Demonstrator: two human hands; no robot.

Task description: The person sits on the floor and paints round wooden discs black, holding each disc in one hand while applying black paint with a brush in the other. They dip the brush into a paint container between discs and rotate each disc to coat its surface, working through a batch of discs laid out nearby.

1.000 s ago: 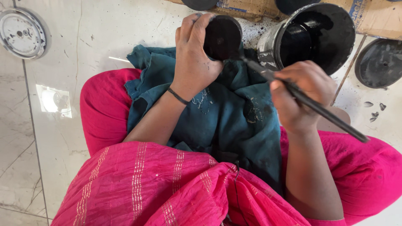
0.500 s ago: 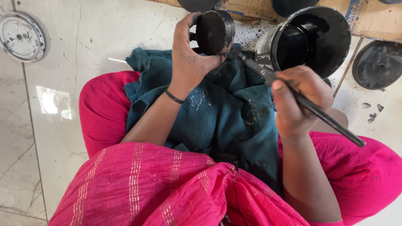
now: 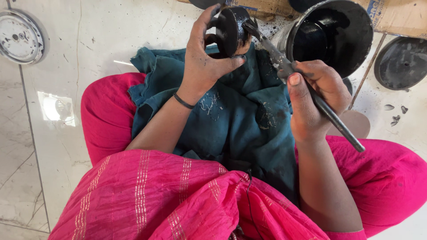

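Left hand (image 3: pixel 204 62), grip closed around a small round black disc-shaped piece (image 3: pixel 231 29), held on edge above the lap; fingers curl over its top, thumb presses near its lower rim. Fingers smeared with black. Thin black band (image 3: pixel 183 101) on the left wrist.

Right hand (image 3: pixel 313 95), grip tight on a long dark paint-coated brush handle (image 3: pixel 329 115), held slanted. Brush tip (image 3: pixel 251 26) touches the right face of the disc. Handle's far end sticks out past the hand, down and to the right.

Under both hands: one teal cloth (image 3: pixel 231 120) spread over the lap, with black stains and pale flecks. Lap and legs in bright pink fabric (image 3: pixel 147 200) with pale stripes. Person sits on a pale marble floor (image 3: pixel 53 142).

Containers: one round metal pot (image 3: pixel 333 33), just beyond the right hand, tilted toward the camera, inside coated with glossy black paint; how much liquid it holds is unclear. One cardboard box (image 3: pixel 396 18) along the top edge behind the pot, contents not visible.

Counts: one black disc in hand; one dark round disc (image 3: pixel 400 62) flat on the floor at far right; one white round plate-like piece (image 3: pixel 20 38) on the floor at far left; one brush. A few small dark scraps (image 3: pixel 396 116) lie on the floor near the right disc.
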